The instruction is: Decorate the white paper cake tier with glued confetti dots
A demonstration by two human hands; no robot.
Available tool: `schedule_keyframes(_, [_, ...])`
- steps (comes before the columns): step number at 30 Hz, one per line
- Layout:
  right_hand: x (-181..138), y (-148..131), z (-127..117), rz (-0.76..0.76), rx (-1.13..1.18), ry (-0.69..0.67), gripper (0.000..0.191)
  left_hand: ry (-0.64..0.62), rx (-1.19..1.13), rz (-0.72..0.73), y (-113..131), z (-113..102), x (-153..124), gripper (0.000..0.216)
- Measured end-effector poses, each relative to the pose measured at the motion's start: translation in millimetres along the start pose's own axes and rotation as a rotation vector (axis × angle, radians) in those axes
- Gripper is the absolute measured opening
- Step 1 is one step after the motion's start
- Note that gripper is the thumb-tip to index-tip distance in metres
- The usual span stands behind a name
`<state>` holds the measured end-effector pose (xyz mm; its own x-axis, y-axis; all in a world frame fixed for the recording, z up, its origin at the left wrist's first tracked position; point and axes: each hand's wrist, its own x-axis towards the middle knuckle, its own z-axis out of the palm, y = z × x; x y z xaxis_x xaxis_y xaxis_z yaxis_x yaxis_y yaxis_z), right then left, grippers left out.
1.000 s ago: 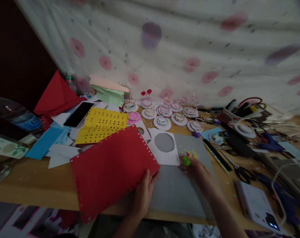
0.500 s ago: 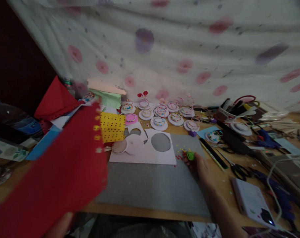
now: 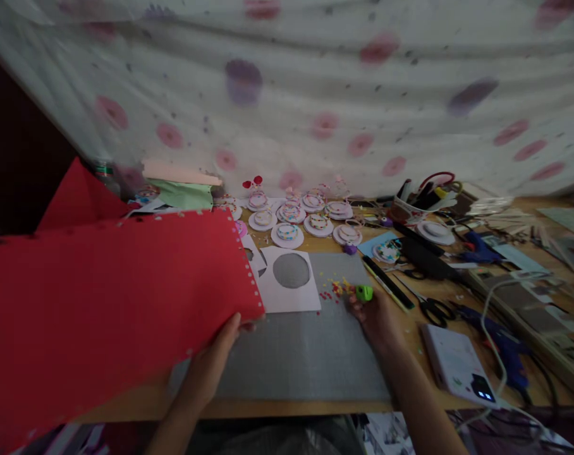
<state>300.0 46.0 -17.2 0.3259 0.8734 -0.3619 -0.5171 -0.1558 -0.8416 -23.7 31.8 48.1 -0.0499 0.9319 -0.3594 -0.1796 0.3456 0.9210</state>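
Your left hand [image 3: 215, 354] has red paper [image 3: 126, 297] pinched near the front edge of the table [image 3: 287, 409]. Right hand [image 3: 379, 319] is curled round a green punch [image 3: 363, 292].

The red sheet [image 3: 140, 297] now hides the yellow dotted sheet — and, having swung aside half a second ago, again overlaps the white paper [image 3: 296, 301]. The right hand [image 3: 378, 319] and green object [image 3: 363, 292] sit farther from that paper than a second ago.

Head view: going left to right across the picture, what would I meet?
Red sheet in the left hand, white card with a round hole, scattered red and yellow bits, small green tool in the right hand, black-handled scissors, nearer blue glue gun.
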Motion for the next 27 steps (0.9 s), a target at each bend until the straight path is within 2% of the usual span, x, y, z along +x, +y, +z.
schedule_keyframes(2, [-0.2,0.6,-2.3,-0.009,0.016,-0.004,0.029,-0.110,-0.047,-0.042,-17.7,14.3,1.0,0.033])
schedule_keyframes(6, [-0.6,4.0,-2.1,-0.012,0.003,-0.036,0.033,-0.193,-0.195,-0.139,-38.2,24.1,2.3,0.038])
schedule_keyframes(9, [-0.8,5.9,0.8,-0.015,-0.025,-0.061,0.033,-0.221,-0.257,-0.219,-43.3,24.0,5.1,0.043])
schedule_keyframes(14, [-1.9,2.8,4.5,0.006,-0.082,-0.094,0.034,-0.280,-0.311,-0.290,-42.6,17.6,7.5,0.036])
schedule_keyframes(16, [-2.1,1.0,6.0,0.021,-0.101,-0.102,0.036,-0.377,-0.307,-0.405,-39.1,12.6,7.4,0.041])
schedule_keyframes(20, [-2.3,-0.3,8.7,0.034,-0.127,-0.104,0.039,-0.642,-0.186,-0.659,-30.6,6.4,1.5,0.072])
schedule_keyframes(22, [-2.6,-0.1,8.9,0.031,-0.143,-0.103,0.041,-0.743,-0.116,-0.653,-27.8,8.5,-9.1,0.072])
schedule_keyframes(25, [-3.1,0.0,7.5,0.031,-0.174,-0.096,0.044,-0.802,-0.092,-0.461,-25.0,14.4,-40.9,0.045])
schedule_keyframes(27, [-3.0,0.3,6.5,0.033,-0.192,-0.076,0.041,-0.677,-0.101,-0.374,-22.7,15.5,-70.5,0.028])
